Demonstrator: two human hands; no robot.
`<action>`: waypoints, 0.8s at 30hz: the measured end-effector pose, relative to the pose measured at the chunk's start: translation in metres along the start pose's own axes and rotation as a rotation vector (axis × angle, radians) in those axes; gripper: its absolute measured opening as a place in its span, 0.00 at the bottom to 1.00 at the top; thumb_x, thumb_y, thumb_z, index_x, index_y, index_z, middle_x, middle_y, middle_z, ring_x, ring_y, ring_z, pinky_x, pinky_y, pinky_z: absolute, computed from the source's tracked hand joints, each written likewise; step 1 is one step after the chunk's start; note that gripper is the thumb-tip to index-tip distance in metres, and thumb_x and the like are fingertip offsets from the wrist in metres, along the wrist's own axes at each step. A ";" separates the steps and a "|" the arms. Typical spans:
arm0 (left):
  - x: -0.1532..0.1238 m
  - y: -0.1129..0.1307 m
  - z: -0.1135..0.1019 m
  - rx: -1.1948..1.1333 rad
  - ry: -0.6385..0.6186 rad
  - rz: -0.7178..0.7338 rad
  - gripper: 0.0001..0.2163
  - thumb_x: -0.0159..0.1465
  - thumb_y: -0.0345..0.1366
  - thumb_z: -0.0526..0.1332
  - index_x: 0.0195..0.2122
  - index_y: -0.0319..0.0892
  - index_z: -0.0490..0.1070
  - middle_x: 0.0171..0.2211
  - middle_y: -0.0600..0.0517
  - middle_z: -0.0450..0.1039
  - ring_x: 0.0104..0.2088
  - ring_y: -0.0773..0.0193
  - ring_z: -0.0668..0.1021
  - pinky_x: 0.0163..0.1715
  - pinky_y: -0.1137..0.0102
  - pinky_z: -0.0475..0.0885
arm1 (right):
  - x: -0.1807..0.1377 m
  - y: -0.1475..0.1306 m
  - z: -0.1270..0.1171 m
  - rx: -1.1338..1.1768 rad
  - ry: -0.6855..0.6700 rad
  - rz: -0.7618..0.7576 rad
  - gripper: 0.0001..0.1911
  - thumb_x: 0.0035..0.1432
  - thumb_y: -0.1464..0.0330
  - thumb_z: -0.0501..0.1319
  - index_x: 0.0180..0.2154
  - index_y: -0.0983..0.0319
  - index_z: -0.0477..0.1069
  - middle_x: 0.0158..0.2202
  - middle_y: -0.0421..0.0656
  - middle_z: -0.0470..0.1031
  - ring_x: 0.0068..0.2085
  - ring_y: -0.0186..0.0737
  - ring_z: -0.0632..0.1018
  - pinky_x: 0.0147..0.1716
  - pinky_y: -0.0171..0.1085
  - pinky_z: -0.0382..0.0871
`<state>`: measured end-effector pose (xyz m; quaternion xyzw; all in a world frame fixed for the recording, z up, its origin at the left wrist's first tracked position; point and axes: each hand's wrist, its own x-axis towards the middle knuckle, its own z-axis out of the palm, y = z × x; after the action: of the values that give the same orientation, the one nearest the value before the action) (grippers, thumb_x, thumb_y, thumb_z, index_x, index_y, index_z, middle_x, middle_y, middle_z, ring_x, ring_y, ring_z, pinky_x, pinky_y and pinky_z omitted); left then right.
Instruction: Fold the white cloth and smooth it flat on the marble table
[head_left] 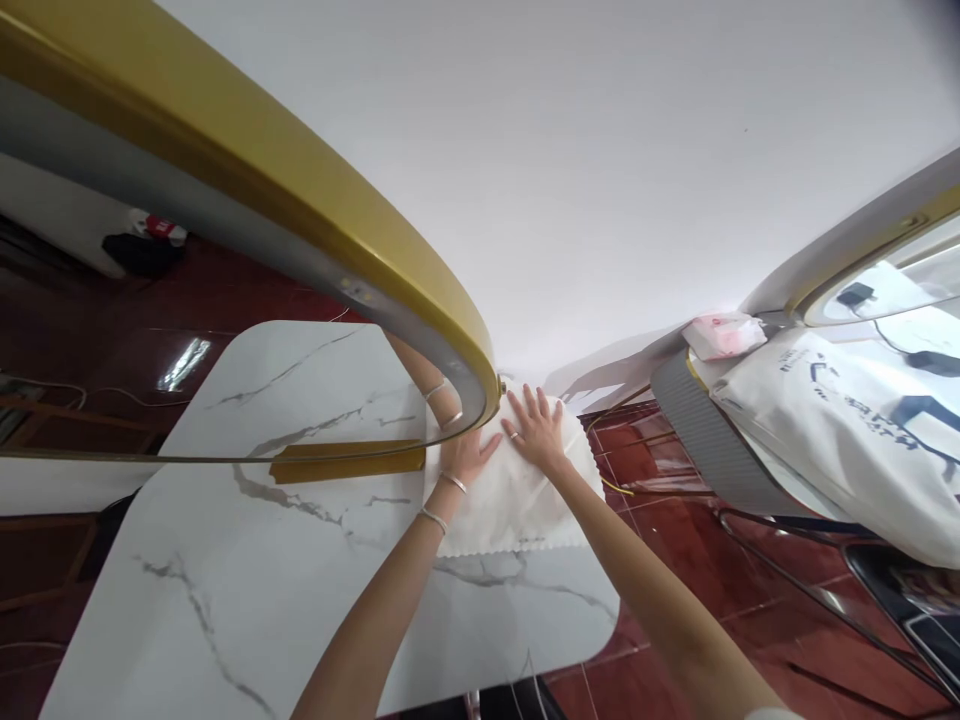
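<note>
A white cloth [517,510] with a scalloped edge lies at the right end of the marble-patterned table [315,600]. My left hand [463,456] rests on the cloth's left part, beside the mirror's rim, with bangles at the wrist; part of its fingers is hidden by the rim. Flat on the upper right of the cloth lies my right hand [536,430], fingers spread, a ring on one of them. Neither hand is lifting the cloth.
A large gold-framed mirror [420,240] stands on the table, close to my left hand, reflecting the tabletop and arm. To the right, a second table [720,455] bears a white printed bag [847,420] and a tissue pack [724,335]. Red tiles [675,560] cover the floor.
</note>
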<state>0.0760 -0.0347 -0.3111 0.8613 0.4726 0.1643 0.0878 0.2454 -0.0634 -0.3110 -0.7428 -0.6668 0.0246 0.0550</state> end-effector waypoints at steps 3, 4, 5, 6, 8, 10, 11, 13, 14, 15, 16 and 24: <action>-0.034 0.015 -0.007 0.034 0.043 -0.066 0.24 0.68 0.45 0.53 0.63 0.45 0.59 0.66 0.42 0.55 0.65 0.48 0.59 0.61 0.52 0.57 | -0.034 -0.004 -0.001 0.004 0.032 -0.032 0.32 0.66 0.52 0.44 0.68 0.52 0.42 0.70 0.46 0.41 0.68 0.56 0.44 0.60 0.66 0.39; -0.052 0.022 -0.010 0.048 0.054 -0.080 0.24 0.68 0.44 0.53 0.64 0.45 0.58 0.67 0.42 0.53 0.66 0.49 0.57 0.62 0.52 0.56 | -0.052 -0.007 -0.001 0.005 0.037 -0.045 0.34 0.65 0.51 0.45 0.68 0.52 0.41 0.70 0.46 0.40 0.69 0.57 0.42 0.60 0.66 0.37; -0.071 0.029 -0.014 0.057 0.059 -0.084 0.24 0.68 0.43 0.53 0.64 0.46 0.57 0.67 0.43 0.51 0.67 0.49 0.56 0.62 0.51 0.55 | -0.072 -0.011 -0.002 0.004 0.040 -0.061 0.35 0.64 0.50 0.46 0.68 0.53 0.41 0.70 0.46 0.40 0.69 0.57 0.42 0.60 0.67 0.36; -0.092 0.035 -0.017 0.064 0.059 -0.080 0.25 0.68 0.43 0.54 0.65 0.46 0.56 0.68 0.43 0.50 0.67 0.50 0.54 0.62 0.51 0.54 | -0.093 -0.016 -0.003 0.002 0.041 -0.070 0.36 0.64 0.50 0.46 0.68 0.54 0.41 0.70 0.47 0.39 0.69 0.58 0.41 0.60 0.67 0.35; -0.135 0.047 -0.024 0.075 0.050 -0.068 0.26 0.67 0.42 0.54 0.66 0.47 0.54 0.68 0.44 0.49 0.67 0.51 0.54 0.62 0.51 0.55 | -0.138 -0.027 -0.005 -0.003 0.046 -0.068 0.37 0.63 0.50 0.48 0.68 0.54 0.41 0.70 0.48 0.40 0.69 0.59 0.42 0.60 0.67 0.35; -0.175 0.056 -0.029 0.095 0.044 -0.062 0.26 0.67 0.41 0.55 0.66 0.48 0.53 0.68 0.45 0.49 0.67 0.51 0.54 0.61 0.52 0.57 | -0.180 -0.040 -0.005 -0.005 0.056 -0.056 0.37 0.63 0.51 0.49 0.68 0.53 0.40 0.70 0.48 0.42 0.69 0.60 0.43 0.60 0.67 0.36; -0.192 0.059 -0.031 0.107 0.044 -0.061 0.27 0.66 0.40 0.55 0.66 0.48 0.53 0.68 0.45 0.49 0.67 0.51 0.55 0.61 0.52 0.58 | -0.197 -0.045 -0.005 -0.004 0.059 -0.050 0.37 0.63 0.51 0.49 0.68 0.53 0.39 0.70 0.48 0.43 0.69 0.59 0.44 0.60 0.67 0.37; -0.217 0.064 -0.033 0.126 0.040 -0.065 0.27 0.66 0.39 0.56 0.66 0.48 0.53 0.68 0.45 0.49 0.67 0.50 0.56 0.60 0.52 0.59 | -0.224 -0.054 -0.005 -0.003 0.058 -0.037 0.37 0.63 0.52 0.49 0.68 0.52 0.39 0.69 0.47 0.45 0.69 0.59 0.45 0.61 0.66 0.38; -0.225 0.066 -0.034 0.131 0.037 -0.069 0.28 0.66 0.39 0.56 0.67 0.49 0.52 0.68 0.45 0.49 0.67 0.50 0.56 0.60 0.52 0.60 | -0.231 -0.057 -0.004 -0.004 0.057 -0.029 0.37 0.63 0.52 0.49 0.68 0.52 0.39 0.69 0.47 0.45 0.69 0.59 0.46 0.61 0.66 0.38; -0.229 0.067 -0.035 0.131 0.032 -0.074 0.28 0.66 0.38 0.56 0.67 0.49 0.52 0.68 0.45 0.49 0.67 0.50 0.56 0.60 0.52 0.60 | -0.236 -0.059 -0.004 -0.006 0.058 -0.024 0.36 0.63 0.52 0.49 0.68 0.51 0.39 0.69 0.47 0.46 0.69 0.59 0.46 0.61 0.66 0.39; -0.229 0.067 -0.035 0.127 0.027 -0.079 0.28 0.66 0.38 0.56 0.67 0.49 0.51 0.68 0.45 0.48 0.67 0.50 0.55 0.60 0.51 0.59 | -0.237 -0.059 -0.003 -0.009 0.063 -0.024 0.36 0.63 0.52 0.49 0.68 0.51 0.39 0.69 0.47 0.45 0.69 0.59 0.46 0.61 0.66 0.38; -0.137 0.055 -0.013 0.028 0.053 -0.032 0.26 0.67 0.39 0.54 0.66 0.46 0.54 0.68 0.44 0.47 0.68 0.50 0.53 0.63 0.50 0.54 | -0.151 -0.016 0.004 -0.063 0.075 -0.015 0.33 0.65 0.52 0.46 0.68 0.52 0.41 0.70 0.45 0.41 0.69 0.55 0.41 0.60 0.68 0.35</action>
<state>0.0462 -0.1802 -0.3092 0.8502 0.4907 0.1791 0.0659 0.2123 -0.2118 -0.3190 -0.7394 -0.6704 -0.0247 0.0564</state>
